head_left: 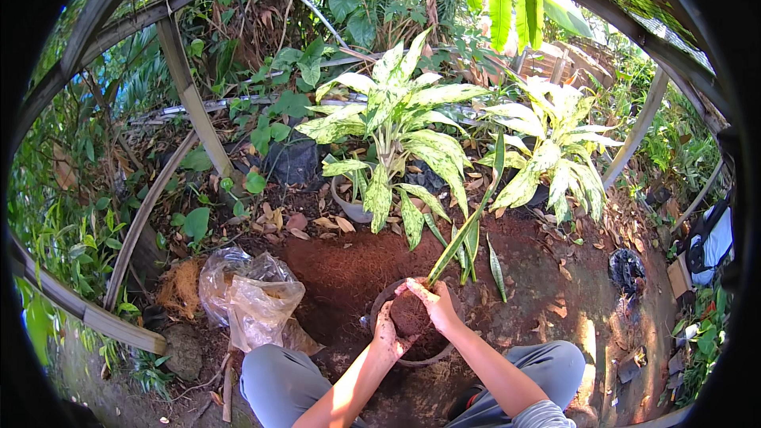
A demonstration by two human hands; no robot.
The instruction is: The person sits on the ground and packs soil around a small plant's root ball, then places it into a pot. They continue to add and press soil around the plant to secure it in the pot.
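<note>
Between my two hands is a rounded ball of brown soil (410,315), held over a dark round pot (425,361) that has loose soil in it. My left hand (389,333) cups the ball from the left and below. My right hand (437,303) grips its upper right side, at the base of a long upright snake plant leaf (467,227) that leans to the upper right. Soil clings to the fingers of both hands. Beyond the pot, several cut or loose snake plant leaves (496,267) lie on the ground.
Left of the pot lie a crumpled clear plastic bag (255,303) and a clump of brown fibre (180,288). Reddish-brown soil (339,267) is spread beyond. Two variegated leafy plants (389,131) (550,148) stand farther back. A black plastic bag (626,271) sits at the right.
</note>
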